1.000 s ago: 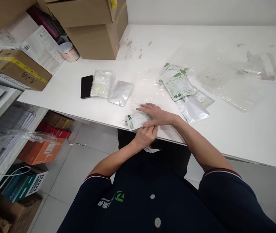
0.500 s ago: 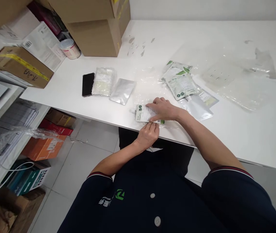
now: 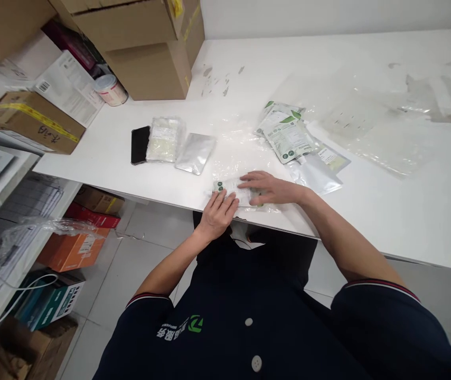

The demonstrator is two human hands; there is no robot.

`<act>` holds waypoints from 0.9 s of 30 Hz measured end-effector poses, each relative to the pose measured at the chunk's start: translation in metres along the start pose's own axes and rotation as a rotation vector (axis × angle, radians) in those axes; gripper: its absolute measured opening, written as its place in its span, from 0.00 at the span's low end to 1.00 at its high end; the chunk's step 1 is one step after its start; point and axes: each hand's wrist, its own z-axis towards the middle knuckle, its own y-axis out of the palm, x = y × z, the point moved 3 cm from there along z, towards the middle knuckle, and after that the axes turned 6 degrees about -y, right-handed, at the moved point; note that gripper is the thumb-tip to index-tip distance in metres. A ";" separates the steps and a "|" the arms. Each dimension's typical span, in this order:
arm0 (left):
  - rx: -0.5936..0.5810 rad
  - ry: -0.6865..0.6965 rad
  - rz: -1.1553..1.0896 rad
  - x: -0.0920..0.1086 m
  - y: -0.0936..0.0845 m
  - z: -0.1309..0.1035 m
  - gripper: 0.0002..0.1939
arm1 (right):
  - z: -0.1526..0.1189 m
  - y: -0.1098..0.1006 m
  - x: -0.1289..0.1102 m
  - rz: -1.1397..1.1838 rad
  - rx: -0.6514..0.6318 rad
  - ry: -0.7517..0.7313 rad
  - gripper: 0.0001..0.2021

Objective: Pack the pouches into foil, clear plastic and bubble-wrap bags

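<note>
White and green, a printed pouch lies flat at the near edge of the table, in front of the person, its spout end toward the left. Clear film stretches behind it and shows around its edges; whether it wraps the pouch, I cannot tell. The left hand is palm down, fingers extended and slightly apart, their tips over the pouch's near left part; its thumb is hard to make out. The right hand spreads over the pouch's right part, thumb apart from the fingers. How firmly either hand presses, I cannot tell.

Left of the film lies a silver packet, then a wrapped packet, with a black phone just beside that. To the right of the film, more green and white pouches overlap in a pile, partly over silver pouches. A large clear bag lies flat farther right.

At the back left stand cardboard boxes, a tin, a white box and a yellow-taped box. Below, at left, a shelf bears papers; an orange box shows beside it.
</note>
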 end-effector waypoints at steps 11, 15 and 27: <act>0.128 -0.112 0.391 0.007 -0.058 0.062 0.16 | 0.005 -0.034 -0.022 -0.018 0.214 0.202 0.17; 0.065 -0.245 0.365 -0.021 -0.052 0.088 0.15 | 0.037 -0.039 0.003 -0.063 0.226 0.326 0.12; -0.154 -0.377 0.121 -0.046 -0.047 0.118 0.19 | 0.038 -0.020 0.024 -0.226 0.245 0.510 0.17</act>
